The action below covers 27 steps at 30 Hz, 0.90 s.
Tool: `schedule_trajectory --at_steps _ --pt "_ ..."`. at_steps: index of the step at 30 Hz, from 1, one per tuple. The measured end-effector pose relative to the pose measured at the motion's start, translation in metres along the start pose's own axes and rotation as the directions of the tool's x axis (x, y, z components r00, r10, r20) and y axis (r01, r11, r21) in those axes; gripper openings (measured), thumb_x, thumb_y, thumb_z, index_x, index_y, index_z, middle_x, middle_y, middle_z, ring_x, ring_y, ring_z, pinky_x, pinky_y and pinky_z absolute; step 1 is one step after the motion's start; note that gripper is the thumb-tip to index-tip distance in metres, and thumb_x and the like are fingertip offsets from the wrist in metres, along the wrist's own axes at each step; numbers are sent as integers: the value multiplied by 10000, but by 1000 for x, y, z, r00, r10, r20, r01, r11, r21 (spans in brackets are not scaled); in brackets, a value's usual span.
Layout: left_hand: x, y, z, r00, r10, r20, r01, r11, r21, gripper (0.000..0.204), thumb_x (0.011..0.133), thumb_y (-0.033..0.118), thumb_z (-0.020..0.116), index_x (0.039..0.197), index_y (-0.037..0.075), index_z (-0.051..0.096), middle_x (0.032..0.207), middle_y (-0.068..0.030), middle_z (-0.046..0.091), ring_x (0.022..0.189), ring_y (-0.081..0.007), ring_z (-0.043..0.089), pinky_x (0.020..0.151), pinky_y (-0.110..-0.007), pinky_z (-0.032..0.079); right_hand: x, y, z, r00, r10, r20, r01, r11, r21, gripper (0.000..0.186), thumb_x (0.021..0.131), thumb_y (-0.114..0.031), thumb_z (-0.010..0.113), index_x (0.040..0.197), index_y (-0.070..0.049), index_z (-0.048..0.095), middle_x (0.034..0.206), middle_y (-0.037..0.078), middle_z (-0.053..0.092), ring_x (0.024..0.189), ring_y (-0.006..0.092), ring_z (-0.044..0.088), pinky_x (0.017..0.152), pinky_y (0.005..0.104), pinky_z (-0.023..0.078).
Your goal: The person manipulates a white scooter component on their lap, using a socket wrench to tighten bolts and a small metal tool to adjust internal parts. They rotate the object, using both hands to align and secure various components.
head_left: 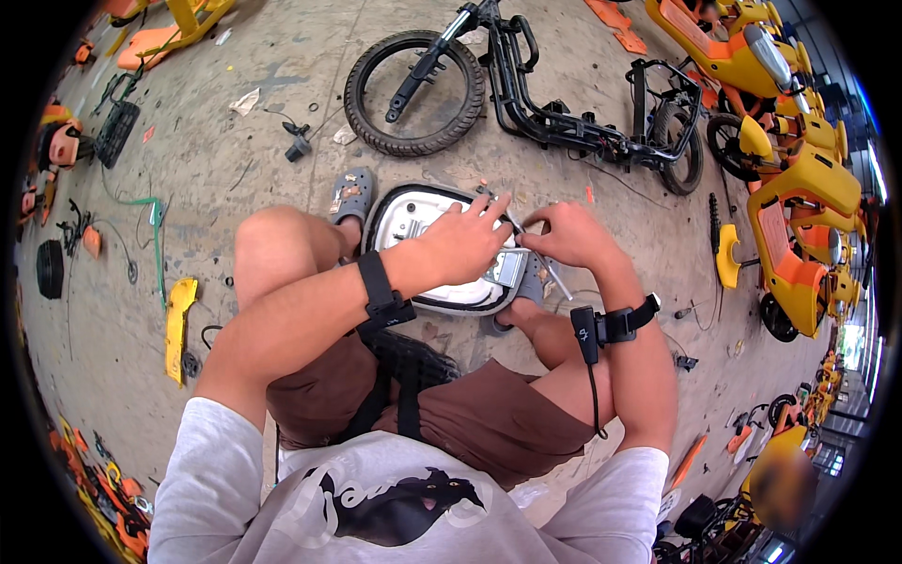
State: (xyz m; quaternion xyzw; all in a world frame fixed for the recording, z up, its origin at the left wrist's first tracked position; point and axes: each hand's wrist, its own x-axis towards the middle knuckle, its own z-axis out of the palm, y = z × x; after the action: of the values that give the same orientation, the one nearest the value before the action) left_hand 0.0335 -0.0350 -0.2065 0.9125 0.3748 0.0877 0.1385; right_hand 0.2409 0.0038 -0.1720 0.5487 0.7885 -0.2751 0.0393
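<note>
Between my feet lies a rounded white lid-like part (421,206) with a black rim, its inner side facing up. A silver metal bracket or latch box (508,268) sits at its right side. My left hand (460,242) rests across the part, fingers spread, palm hidden. At the right edge my right hand (569,235) pinches a thin silver metal rod (556,270), which slants over the rim down toward my leg. The rod's upper end is partly behind my fingers, so the kind of tool is unclear.
Ahead stands a black scooter frame (554,127) with its front wheel (413,92). Yellow and orange scooters (808,197) line the right. On the concrete floor at left lie a yellow panel (180,329), a green strap (158,244) and a black box (50,270).
</note>
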Motion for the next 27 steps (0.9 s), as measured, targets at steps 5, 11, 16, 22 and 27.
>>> schedule_trajectory --at_steps 5,11,16,22,27 --pt "4 2 6 990 -7 -138 6 1000 -9 397 831 293 685 1081 -9 630 1289 -246 499 1120 -351 549 849 -461 493 1 0 6 990 132 -43 -113 947 300 523 745 -213 722 1214 -8 617 664 182 662 651 294 675 674 404 530" --pt "7 12 1 995 -1 100 10 996 -93 410 848 406 662 913 3 690 970 -159 663 983 -323 633 810 -440 503 6 5 4 998 42 55 -60 926 374 415 803 -154 719 1188 -20 641 653 110 657 542 153 627 507 315 494" --pt "9 14 -3 961 10 275 -1 1000 -31 309 815 293 663 953 17 680 994 -122 653 998 -294 619 810 -404 506 -3 6 0 989 -148 -21 149 985 92 250 762 -231 767 881 -12 746 718 143 688 571 244 638 586 366 508" --pt "7 6 2 995 39 -93 -20 980 197 218 767 148 659 967 62 678 1055 -119 647 1019 -285 615 909 -439 451 -11 -12 -14 984 6 176 22 988 -154 329 755 -359 736 781 -32 754 653 184 651 562 322 604 594 395 500" --pt "12 9 -1 951 24 -308 27 987 159 312 797 207 668 1074 70 625 1010 -122 657 975 -278 620 920 -448 410 -6 -9 -4 968 39 250 -33 999 -28 329 808 -310 644 780 3 741 645 158 669 566 256 632 601 361 516"
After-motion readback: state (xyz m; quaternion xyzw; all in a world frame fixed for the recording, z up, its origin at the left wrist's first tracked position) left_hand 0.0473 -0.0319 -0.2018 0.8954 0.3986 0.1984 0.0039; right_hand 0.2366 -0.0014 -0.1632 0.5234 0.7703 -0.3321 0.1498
